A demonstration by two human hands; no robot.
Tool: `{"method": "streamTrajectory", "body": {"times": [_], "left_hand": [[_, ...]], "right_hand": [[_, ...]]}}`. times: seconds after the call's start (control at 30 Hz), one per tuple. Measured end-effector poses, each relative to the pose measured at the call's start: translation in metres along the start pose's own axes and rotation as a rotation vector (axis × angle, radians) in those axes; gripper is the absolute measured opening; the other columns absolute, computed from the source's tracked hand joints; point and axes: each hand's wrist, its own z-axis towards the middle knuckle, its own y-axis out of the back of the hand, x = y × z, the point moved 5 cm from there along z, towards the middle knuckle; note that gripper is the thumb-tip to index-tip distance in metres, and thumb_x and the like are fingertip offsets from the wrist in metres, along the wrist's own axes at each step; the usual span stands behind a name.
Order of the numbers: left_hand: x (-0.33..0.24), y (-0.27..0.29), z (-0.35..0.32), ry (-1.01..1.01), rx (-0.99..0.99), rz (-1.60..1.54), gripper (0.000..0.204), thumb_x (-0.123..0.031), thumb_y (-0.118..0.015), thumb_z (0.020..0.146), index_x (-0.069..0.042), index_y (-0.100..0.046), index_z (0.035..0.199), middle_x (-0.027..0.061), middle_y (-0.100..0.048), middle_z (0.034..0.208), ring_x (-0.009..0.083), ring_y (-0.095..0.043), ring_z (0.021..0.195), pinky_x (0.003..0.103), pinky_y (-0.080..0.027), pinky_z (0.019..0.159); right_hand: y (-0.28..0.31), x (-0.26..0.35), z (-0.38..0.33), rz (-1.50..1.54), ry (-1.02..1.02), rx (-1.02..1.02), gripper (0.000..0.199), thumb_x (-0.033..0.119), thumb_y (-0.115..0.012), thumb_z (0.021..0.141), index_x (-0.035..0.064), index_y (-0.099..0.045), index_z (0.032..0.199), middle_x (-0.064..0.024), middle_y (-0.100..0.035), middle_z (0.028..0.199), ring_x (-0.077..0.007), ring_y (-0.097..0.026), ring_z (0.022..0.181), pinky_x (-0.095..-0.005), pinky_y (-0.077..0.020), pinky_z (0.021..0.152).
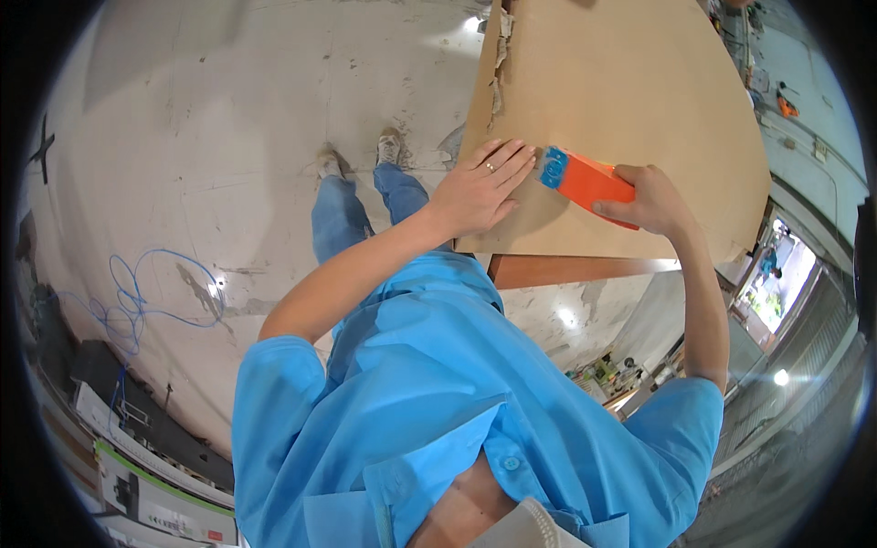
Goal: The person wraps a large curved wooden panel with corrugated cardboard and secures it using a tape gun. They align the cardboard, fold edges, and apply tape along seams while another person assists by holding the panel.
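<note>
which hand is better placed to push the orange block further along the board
Right. The right hand already grips the orange block, whose blue end rests on the brown board. The left hand lies flat on the board beside it, steadying.

Both arms bare below short blue sleeves, reaching forward from the lower edge. Left hand (477, 187) flat, palm down, fingers (508, 157) extended together and pointing up-right, ring on one finger, wrist straight, elbow bent out to the left. Right hand (650, 199) curled in a closed grip, knuckles up, thumb toward the left hand, forearm running steeply up from the shoulder. Hands near, not touching.
</note>
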Motion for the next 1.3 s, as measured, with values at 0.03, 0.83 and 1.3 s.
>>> {"method": "streamTrajectory", "body": {"times": [0.03, 0.83, 1.3], "left_hand": [[0.0, -0.001, 0.003, -0.014, 0.026, 0.012, 0.062, -0.026, -0.07, 0.084, -0.002, -0.051, 0.138, 0.011, -0.045, 0.148, 0.0259, -0.04, 0.139, 0.042, -0.033, 0.116], [0.059, 0.011, 0.021, 0.741, 0.193, -1.394, 0.037, -0.032, -0.055, 0.099, -0.004, -0.06, 0.123, 0.0043, -0.063, 0.12, 0.0195, -0.061, 0.109, 0.039, -0.049, 0.094], [0.154, 0.033, 0.017, 1.109, -0.168, -1.767, 0.017, -0.014, -0.063, 0.094, -0.005, -0.069, 0.107, 0.0022, -0.068, 0.096, 0.0103, -0.062, 0.087, 0.027, -0.051, 0.08]], "right_hand": [[-0.001, 0.007, -0.002, -0.052, -0.007, 0.0, 0.052, 0.05, -0.073, 0.073, -0.0017, -0.068, 0.08, -0.016, -0.064, 0.065, -0.0313, -0.065, 0.063, -0.0411, -0.0512, 0.063], [0.067, 0.129, -0.033, -0.097, -0.408, -0.025, 0.049, 0.048, -0.074, 0.078, -0.0007, -0.07, 0.085, -0.012, -0.07, 0.083, -0.0248, -0.068, 0.079, -0.0374, -0.0519, 0.069], [0.088, 0.157, 0.053, 0.146, -0.005, 0.091, 0.049, 0.045, -0.078, 0.076, -0.0014, -0.068, 0.089, -0.0102, -0.064, 0.073, -0.0206, -0.062, 0.069, -0.0348, -0.049, 0.066]]}}
